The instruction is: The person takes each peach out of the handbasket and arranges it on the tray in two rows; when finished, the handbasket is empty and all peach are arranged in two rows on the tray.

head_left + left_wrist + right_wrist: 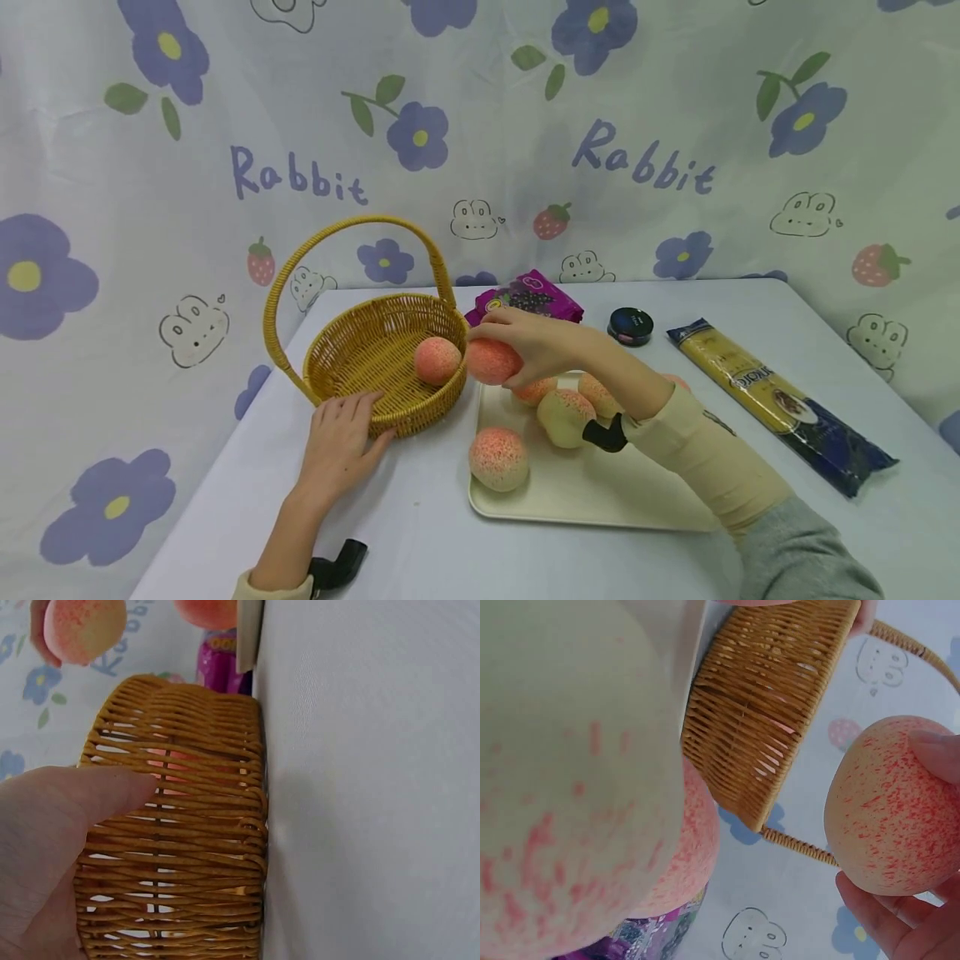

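Observation:
My right hand (542, 342) grips a peach (492, 362) in the air, just beside the right rim of the wicker basket (441, 408). In the right wrist view, thumb and fingers wrap that peach (892, 806) from opposite sides. One more peach (437, 361) lies inside the basket on its right. The left hand (341, 442) holds the basket's near rim, fingers over the edge; the left wrist view has its thumb (124, 793) against the outer weave. Several peaches, one of them a peach (498, 459) at the near left corner, sit on a cream tray (600, 504).
Behind the tray lies a purple grape-printed packet (532, 296). A round black case (630, 326) stands right of it. Along the table's right side is a long yellow and blue packet (780, 404). The basket's tall handle (360, 221) arches over it. A patterned curtain (480, 125) hangs behind.

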Available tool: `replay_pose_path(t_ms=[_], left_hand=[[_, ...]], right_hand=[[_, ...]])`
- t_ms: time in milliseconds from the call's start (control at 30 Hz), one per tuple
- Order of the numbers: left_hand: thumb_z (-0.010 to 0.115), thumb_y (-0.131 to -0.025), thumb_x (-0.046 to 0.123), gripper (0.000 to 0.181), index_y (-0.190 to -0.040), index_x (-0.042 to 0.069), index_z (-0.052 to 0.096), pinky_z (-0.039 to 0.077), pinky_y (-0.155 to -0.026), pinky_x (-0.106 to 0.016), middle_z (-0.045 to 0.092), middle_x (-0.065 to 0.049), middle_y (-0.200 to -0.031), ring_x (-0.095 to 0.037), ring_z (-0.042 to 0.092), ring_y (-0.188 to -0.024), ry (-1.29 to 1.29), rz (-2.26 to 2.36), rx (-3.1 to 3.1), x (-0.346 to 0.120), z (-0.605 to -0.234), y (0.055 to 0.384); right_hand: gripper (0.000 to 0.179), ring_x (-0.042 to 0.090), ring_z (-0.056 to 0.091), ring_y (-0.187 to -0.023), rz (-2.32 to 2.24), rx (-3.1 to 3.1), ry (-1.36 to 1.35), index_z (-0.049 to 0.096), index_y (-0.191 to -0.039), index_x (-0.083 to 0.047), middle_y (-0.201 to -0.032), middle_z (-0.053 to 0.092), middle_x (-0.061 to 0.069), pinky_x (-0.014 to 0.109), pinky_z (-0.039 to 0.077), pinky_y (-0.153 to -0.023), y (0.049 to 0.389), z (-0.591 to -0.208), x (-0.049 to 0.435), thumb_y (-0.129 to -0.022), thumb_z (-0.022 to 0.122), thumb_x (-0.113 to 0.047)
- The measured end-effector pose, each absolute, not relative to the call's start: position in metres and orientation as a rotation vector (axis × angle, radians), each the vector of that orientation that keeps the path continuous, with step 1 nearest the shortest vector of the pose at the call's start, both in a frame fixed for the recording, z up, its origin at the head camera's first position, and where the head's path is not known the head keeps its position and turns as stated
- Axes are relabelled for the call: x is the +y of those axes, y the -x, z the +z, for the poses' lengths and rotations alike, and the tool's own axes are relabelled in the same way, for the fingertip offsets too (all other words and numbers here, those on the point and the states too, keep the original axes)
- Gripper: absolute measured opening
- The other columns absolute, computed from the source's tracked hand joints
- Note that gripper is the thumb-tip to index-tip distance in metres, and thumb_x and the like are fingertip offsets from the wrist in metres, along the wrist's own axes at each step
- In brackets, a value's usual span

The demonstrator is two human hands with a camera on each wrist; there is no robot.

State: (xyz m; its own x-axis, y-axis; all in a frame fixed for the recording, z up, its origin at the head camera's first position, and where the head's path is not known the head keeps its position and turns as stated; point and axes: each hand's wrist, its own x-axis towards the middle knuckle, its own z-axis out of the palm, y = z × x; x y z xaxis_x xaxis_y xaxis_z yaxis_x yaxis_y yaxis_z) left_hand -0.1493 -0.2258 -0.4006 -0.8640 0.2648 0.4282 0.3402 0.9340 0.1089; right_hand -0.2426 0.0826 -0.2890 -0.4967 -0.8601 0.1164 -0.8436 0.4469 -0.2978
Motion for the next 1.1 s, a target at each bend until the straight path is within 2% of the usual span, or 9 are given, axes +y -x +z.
replay_pose_path(t_ms=[300,567,833,1100], left_hand=[[0.072,-0.077,0.028,0.055,-0.121,0.002,0.051,0.026,-0.095,-0.049,0.054,-0.016,-0.116,-0.034,0.043,-0.107,0.423,-0.254,-2.678,-0.224,-0.401,0.148],[0.072,-0.077,0.027,0.055,-0.121,0.001,0.051,0.026,-0.094,-0.049,0.054,-0.016,-0.116,-0.034,0.043,-0.107,0.429,-0.262,-2.667,-0.225,-0.402,0.149],[0.072,-0.077,0.027,0.055,-0.121,0.001,0.051,0.026,-0.094,-0.049,0.054,-0.016,-0.115,-0.034,0.043,-0.106,0.435,-0.266,-2.660,-0.226,-0.403,0.149],[0.072,-0.077,0.027,0.054,-0.120,0.001,0.051,0.027,-0.093,-0.049,0.054,-0.016,-0.114,-0.035,0.043,-0.105,0.450,-0.260,-2.648,-0.226,-0.401,0.149]], right_hand=[[0.067,0.017,0.041,-0.114,-0.507,2.674,1.445,0.048,-0.130,-0.021,-0.128,0.042,0.001,0.034,0.044,-0.089,0.234,-0.292,0.106,-0.070,0.078,-0.029],[0.068,0.023,0.041,-0.118,-0.492,2.706,1.366,0.048,-0.130,-0.018,-0.131,0.042,0.006,0.043,0.042,-0.093,0.228,-0.298,0.131,-0.070,0.078,-0.020],[0.069,0.022,0.044,-0.113,-0.493,2.723,1.304,0.049,-0.130,-0.016,-0.125,0.045,0.005,0.041,0.043,-0.092,0.221,-0.304,0.152,-0.068,0.079,-0.020],[0.066,0.022,0.046,-0.109,-0.454,2.776,1.220,0.051,-0.128,-0.021,-0.122,0.046,0.004,0.046,0.044,-0.089,0.210,-0.312,0.171,-0.068,0.079,-0.026]])
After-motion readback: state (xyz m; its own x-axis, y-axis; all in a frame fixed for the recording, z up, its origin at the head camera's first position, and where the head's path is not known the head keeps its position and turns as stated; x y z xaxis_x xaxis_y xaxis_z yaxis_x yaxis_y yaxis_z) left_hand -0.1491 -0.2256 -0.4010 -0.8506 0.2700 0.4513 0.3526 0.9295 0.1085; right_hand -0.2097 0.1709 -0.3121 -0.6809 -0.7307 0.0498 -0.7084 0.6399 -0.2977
